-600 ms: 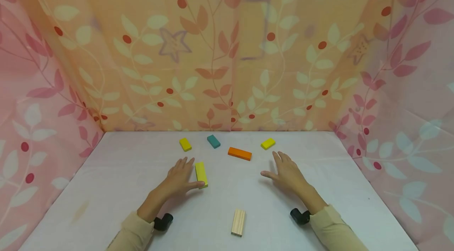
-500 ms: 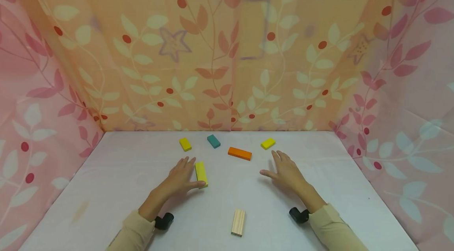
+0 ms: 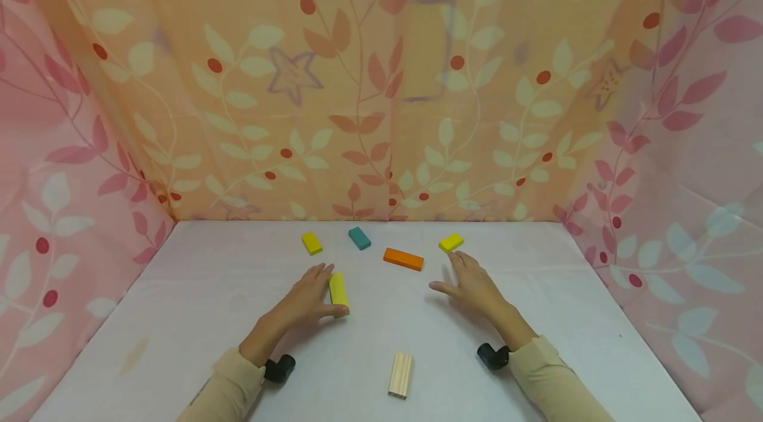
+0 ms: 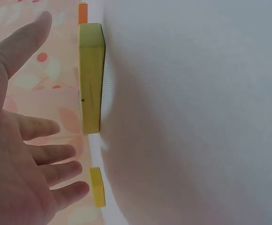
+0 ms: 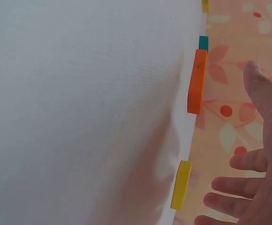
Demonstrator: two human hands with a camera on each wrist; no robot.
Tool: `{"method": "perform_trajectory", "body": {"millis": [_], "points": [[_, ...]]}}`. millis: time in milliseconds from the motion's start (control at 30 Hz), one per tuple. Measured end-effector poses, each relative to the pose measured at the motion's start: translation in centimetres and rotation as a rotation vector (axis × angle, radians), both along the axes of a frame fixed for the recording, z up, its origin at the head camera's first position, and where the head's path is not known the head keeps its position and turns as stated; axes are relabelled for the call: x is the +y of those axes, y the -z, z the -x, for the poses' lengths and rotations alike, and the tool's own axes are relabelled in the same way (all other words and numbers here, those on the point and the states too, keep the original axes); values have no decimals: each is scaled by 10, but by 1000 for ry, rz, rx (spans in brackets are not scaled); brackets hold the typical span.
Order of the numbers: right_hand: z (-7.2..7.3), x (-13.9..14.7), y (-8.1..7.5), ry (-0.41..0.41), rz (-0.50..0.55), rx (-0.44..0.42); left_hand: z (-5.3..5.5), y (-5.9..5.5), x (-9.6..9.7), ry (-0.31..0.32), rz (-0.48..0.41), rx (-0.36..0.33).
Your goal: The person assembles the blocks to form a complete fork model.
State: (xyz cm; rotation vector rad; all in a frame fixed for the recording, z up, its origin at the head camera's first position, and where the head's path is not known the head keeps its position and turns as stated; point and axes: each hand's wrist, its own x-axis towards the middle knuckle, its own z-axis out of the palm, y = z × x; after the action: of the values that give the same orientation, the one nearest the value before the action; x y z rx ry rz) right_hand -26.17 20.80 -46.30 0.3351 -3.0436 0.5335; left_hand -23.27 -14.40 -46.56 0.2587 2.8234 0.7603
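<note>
My left hand (image 3: 306, 296) hovers with spread fingers at the left side of a long yellow-green block (image 3: 338, 293); its thumb overlaps the block's near end in the head view. In the left wrist view that block (image 4: 91, 79) lies beyond the thumb and fingers, with nothing in the palm. My right hand (image 3: 473, 286), fingers loosely straight and holding nothing, is over the cloth to the right. Its fingertips come right at the near edge of a short yellow block (image 3: 451, 242). An orange block (image 3: 403, 259) lies to the left of this hand, also seen in the right wrist view.
A second short yellow block (image 3: 312, 243) and a teal block (image 3: 359, 238) lie toward the back. A plain wooden block (image 3: 401, 375) lies near the front. Floral curtains (image 3: 381, 110) stand around the white-covered table (image 3: 208, 276) at the back and both sides.
My right hand has moved a little left and forward, toward the short yellow block. My left hand has shifted slightly right over the yellow-green block. The blocks stay where they were.
</note>
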Motion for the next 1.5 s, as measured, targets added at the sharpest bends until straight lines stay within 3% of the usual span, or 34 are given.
{"method": "perform_trajectory", "body": {"millis": [400, 833, 1500], "points": [[12, -13, 1, -31, 33, -26, 6, 5, 4, 8, 10, 6], [29, -29, 0, -69, 47, -60, 7, 0, 7, 31, 11, -24], [43, -43, 1, -124, 28, -25, 9, 5, 8, 52, 8, -5]]}}
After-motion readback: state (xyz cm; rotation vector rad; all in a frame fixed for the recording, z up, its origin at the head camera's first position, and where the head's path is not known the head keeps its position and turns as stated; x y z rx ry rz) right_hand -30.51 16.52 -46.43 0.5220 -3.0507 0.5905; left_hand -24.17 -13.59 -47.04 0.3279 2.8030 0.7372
